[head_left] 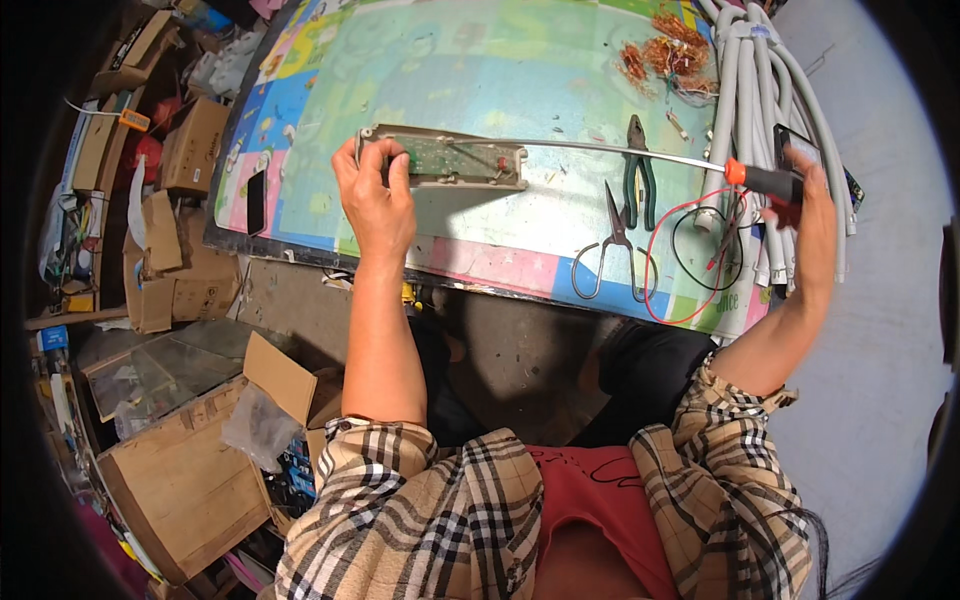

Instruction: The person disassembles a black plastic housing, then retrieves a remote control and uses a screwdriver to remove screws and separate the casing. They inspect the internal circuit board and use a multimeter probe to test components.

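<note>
My left hand [378, 195] grips one end of a long beige plastic housing [515, 180], which is held a little above the table. Inside the housing lies a green circuit board [445, 160]. My right hand [808, 200] is wrapped round the black and orange handle of a long screwdriver [765, 180]. Its thin metal shaft reaches left across the table, and its tip is over the circuit board; whether it touches a screw is too small to tell. Below the shaft lie green-handled pliers [640, 185] and scissors [615, 235] with wire-loop handles.
Red and black test leads [718, 255] coil at the table's right front. White hoses [745, 100] bundle along the right side, with copper wire scraps [675, 50] beside them. A black phone [257, 203] lies at the left edge. Cardboard boxes [195, 145] crowd the left.
</note>
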Available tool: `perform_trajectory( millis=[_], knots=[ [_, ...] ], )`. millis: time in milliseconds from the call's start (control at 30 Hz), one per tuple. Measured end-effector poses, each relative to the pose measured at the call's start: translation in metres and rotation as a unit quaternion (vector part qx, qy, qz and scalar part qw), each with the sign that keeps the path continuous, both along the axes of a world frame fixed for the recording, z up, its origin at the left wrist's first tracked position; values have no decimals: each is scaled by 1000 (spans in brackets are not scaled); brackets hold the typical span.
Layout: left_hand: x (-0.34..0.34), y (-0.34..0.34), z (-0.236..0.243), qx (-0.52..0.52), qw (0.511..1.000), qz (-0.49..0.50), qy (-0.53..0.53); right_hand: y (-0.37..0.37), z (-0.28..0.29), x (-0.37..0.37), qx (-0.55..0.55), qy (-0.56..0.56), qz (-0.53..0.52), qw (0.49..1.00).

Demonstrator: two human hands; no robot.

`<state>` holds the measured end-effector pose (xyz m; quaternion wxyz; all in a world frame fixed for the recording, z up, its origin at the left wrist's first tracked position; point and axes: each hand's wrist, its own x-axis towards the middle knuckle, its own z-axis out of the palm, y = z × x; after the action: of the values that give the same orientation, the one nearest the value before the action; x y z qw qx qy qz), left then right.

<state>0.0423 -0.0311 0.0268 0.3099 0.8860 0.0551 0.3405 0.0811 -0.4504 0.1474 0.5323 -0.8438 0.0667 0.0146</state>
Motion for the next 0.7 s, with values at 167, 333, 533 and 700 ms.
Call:
perform_trajectory(
  millis=[167,333,533,700],
  knots=[
    [1,-2,1,-7,1000,5,0,13,0,-12,36,-198,47,979],
    [1,-3,2,1,1000,5,0,28,3,-14,91,-161,7,983],
    [1,-3,2,-19,1000,4,4,-2,-2,-9,-6,-89,43,995],
    [2,-3,0,6,1000,-2,-7,25,-2,-10,140,-214,31,966]
  ],
)
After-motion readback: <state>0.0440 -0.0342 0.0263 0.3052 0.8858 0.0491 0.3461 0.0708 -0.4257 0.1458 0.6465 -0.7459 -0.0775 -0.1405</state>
